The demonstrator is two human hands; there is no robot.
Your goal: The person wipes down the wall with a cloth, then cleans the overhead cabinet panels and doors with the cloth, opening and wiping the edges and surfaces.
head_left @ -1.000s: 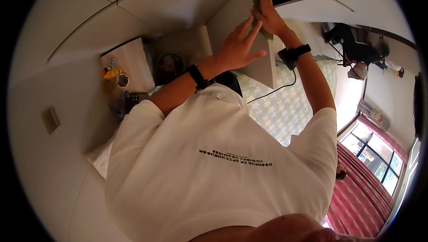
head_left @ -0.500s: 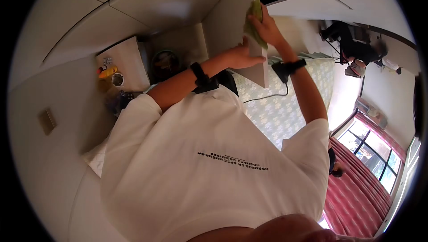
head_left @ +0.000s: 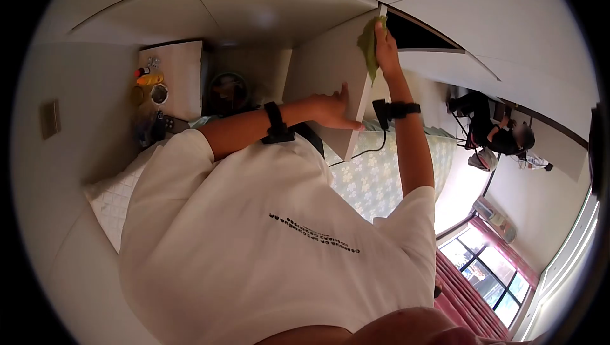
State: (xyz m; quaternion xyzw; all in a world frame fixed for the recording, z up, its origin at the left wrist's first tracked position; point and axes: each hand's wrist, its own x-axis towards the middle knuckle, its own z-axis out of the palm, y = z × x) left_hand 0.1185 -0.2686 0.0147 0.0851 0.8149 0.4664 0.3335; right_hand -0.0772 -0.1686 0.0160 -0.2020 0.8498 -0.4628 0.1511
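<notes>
A cabinet door (head_left: 321, 65) stands swung out, its narrow edge turned toward me. My left hand (head_left: 332, 110) rests on the door's face with fingers apart, the thumb reaching to the edge. Higher up, my right hand (head_left: 386, 53) is closed on a green cloth (head_left: 368, 45), which lies against the upper part of the door edge and hangs down in a point. Both wrists wear black bands, and a cable runs down from the right one. Part of the cloth is hidden by my right fingers.
A dark cabinet opening (head_left: 422, 32) lies right of the door top. Bottles and a jar stand on a shelf (head_left: 184, 78) at left. Below the door is a patterned bedspread (head_left: 362, 183). A seated person (head_left: 489, 122) is at right, above a window (head_left: 489, 269) with pink curtains.
My right hand and the cloth have moved down along the door edge from its top, then back up near it. My left hand has come down onto the door. The whole view has shifted.
</notes>
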